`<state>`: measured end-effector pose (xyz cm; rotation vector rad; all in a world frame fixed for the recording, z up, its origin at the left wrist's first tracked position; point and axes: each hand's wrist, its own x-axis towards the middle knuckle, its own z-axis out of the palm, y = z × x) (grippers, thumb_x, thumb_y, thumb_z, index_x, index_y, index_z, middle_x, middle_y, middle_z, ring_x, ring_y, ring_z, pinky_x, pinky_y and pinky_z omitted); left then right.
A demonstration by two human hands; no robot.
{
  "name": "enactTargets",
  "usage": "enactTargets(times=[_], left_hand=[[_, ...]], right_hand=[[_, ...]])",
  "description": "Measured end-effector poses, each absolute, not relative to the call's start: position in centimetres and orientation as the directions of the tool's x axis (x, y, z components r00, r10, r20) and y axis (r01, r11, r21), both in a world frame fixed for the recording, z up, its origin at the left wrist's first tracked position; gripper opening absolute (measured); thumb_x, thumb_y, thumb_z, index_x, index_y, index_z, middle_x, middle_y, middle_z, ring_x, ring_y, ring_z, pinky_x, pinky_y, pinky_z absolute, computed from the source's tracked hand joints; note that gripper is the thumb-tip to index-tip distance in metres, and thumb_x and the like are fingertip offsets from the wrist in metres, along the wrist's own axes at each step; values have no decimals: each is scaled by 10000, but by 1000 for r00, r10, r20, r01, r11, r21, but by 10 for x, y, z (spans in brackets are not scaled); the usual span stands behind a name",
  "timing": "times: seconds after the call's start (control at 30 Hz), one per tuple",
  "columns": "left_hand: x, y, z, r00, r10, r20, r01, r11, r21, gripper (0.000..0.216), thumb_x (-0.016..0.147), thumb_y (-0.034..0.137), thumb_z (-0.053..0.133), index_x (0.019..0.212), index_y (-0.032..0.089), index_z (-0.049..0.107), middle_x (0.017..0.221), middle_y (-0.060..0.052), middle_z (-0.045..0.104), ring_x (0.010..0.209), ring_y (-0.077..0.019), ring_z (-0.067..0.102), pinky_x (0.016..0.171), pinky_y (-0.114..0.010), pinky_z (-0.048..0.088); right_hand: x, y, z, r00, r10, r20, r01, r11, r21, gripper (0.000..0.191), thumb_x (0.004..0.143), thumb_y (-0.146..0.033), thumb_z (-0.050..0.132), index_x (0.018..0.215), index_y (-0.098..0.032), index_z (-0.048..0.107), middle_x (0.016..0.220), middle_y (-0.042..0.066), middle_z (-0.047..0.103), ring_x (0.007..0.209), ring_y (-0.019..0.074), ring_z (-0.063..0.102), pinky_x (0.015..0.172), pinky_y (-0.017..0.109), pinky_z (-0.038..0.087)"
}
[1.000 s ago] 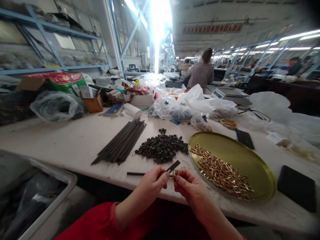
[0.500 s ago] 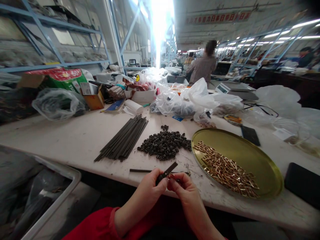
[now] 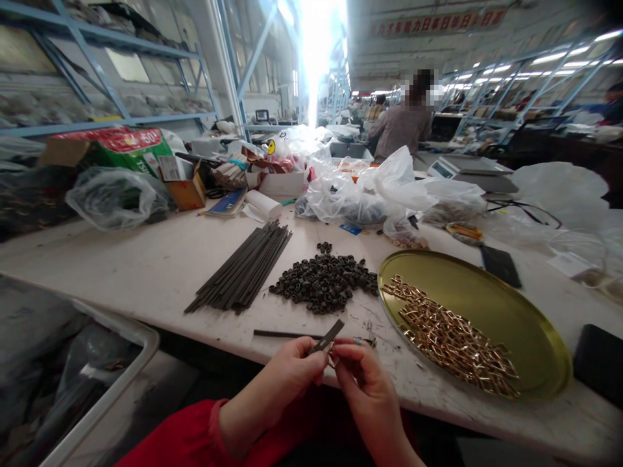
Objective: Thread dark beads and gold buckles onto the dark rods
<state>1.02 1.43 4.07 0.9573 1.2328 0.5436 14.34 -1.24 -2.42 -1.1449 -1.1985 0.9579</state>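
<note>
My left hand (image 3: 287,375) pinches a short dark flat strip (image 3: 327,336) that sticks up to the right. My right hand (image 3: 364,376) meets it at the strip's lower end, fingers pinched on a small gold clip that is mostly hidden. Both hands hover at the near edge of the white table (image 3: 146,272). Just beyond them lies a thin dark rod (image 3: 282,335), then a heap of small dark rings (image 3: 325,284). To the right a round gold tray (image 3: 516,311) holds several gold clips (image 3: 452,337).
A bundle of long dark rods (image 3: 243,267) lies left of the rings. Clear plastic bags (image 3: 360,194), boxes and a paper roll crowd the far side. A grey bin (image 3: 111,383) stands lower left. Black pads (image 3: 599,363) lie right. A person (image 3: 402,126) stands beyond.
My hands have closed together, the right fingers now touching the strip's lower end. The view has drifted a little to the left.
</note>
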Motion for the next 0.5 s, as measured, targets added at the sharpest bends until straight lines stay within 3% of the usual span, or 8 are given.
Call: enactTargets(times=[0.1,0.17,0.37,0.5], left_hand=[[12,16,36,245,824,-511,174,481,859,149,695,301,537,673,161,491,490,83,411,406,-45,278,416,-183,218],[12,16,31,236,859,-455,198,416,888,156,705,306,542,685,153,518,525,67,447,450,-61,341,451,-186,272],[11,14,20,225,939,-260,369,165,915,135,731,277,506,675,158,533,634,9,563,612,-131,493,564,-218,377],[11,10,21,256,944,-210,426,85,901,154,766,285,486,698,159,541,663,1,599,628,-139,518,580,-222,390]], right_hand=[[143,-13,-19,74,991,-113,-286,-88,-954,253,733,-319,660,964,-235,603,915,36,675,811,182,632,752,318,505],[143,-12,-15,1,972,-235,-406,-214,-889,310,703,-346,695,972,-221,606,882,31,685,749,164,629,723,305,505],[141,-9,-11,-125,937,-327,-610,-332,-719,266,711,-413,678,823,-174,646,760,27,674,659,137,595,608,252,474],[142,-7,-11,-209,917,-341,-646,-391,-656,191,704,-338,706,728,-164,631,643,-6,627,575,98,550,549,206,439]])
